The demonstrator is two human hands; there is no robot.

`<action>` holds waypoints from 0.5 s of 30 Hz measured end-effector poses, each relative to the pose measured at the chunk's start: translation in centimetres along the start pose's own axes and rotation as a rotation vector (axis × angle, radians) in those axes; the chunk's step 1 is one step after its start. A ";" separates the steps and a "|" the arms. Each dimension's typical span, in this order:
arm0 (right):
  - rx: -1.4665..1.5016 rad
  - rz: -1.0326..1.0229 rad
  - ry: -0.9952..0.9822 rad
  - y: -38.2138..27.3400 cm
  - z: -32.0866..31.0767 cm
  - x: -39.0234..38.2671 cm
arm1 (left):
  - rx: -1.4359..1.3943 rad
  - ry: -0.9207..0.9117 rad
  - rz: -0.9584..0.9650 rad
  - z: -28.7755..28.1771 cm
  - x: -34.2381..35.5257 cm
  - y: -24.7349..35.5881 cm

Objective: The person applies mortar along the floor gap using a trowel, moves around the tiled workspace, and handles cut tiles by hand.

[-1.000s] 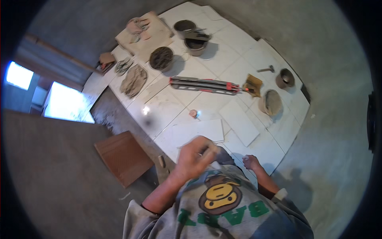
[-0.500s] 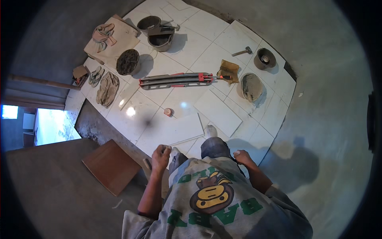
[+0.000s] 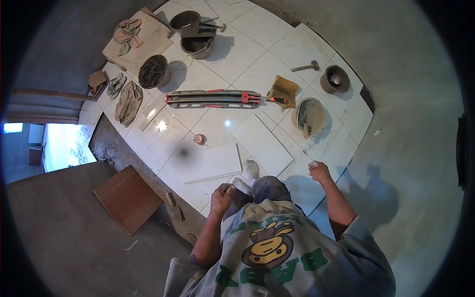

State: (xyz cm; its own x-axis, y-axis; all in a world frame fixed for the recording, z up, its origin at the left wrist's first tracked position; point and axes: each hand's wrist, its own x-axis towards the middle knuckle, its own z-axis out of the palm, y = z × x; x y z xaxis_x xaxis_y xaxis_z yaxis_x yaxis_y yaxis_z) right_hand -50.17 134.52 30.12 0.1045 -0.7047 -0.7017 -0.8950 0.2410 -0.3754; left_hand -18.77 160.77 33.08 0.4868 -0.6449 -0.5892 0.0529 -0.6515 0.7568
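My left hand (image 3: 222,199) is curled closed in front of my left thigh; whatever its fingers may hold is hidden. Out to the right, my right hand (image 3: 320,172) is also closed, with a small pale spot at its fingertips that I cannot make out. Two loose white tiles lie by my feet: one tile (image 3: 213,163) ahead of the left hand, another tile (image 3: 264,146) to its right. A small round tin-like thing (image 3: 199,139) sits beyond the first. Farther ahead lies a long black and red manual tile cutter (image 3: 213,99).
A mortar bucket (image 3: 310,118) stands ahead of my right hand, with another bucket (image 3: 335,79) and a mallet (image 3: 306,66) beyond. Several buckets stand far left, near a dark-filled bucket (image 3: 154,72), sandals (image 3: 117,85) and a crumpled sack (image 3: 129,104). A brown board (image 3: 128,198) lies at left.
My right hand has swung forward and outward, away from my hip. My left hand has shifted right, closer to my thigh. The view has moved slightly; the floor things look unmoved.
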 end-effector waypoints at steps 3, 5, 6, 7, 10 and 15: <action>-0.015 -0.063 -0.046 -1.7 1.9 -0.6 | 0.030 0.033 -0.028 -1.2 0.5 -3.7; -0.113 -0.090 -0.112 -2.0 3.4 -1.8 | -0.052 0.133 -0.143 -2.2 1.1 -6.3; -0.131 -0.102 -0.116 -1.4 3.9 -2.1 | -0.093 0.199 -0.111 -2.9 0.9 -7.6; -0.206 -0.210 -0.155 -0.9 4.4 -2.3 | -0.205 0.256 -0.126 -3.5 1.1 -8.8; -0.274 -0.215 -0.203 -0.9 4.9 -3.9 | -0.408 0.350 -0.241 -4.7 -0.7 -9.5; -0.205 -0.042 -0.177 -1.4 4.2 -3.9 | -0.372 0.311 -0.379 -5.5 -4.4 -17.1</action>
State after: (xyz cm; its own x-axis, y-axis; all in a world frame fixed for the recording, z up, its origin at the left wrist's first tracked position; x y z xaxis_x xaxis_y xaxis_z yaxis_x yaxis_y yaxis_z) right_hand -47.53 139.73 30.83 0.2014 -0.5793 -0.7899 -0.9554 0.0615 -0.2887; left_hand -17.01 176.99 24.31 0.6033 -0.2126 -0.7687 0.5451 -0.5936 0.5920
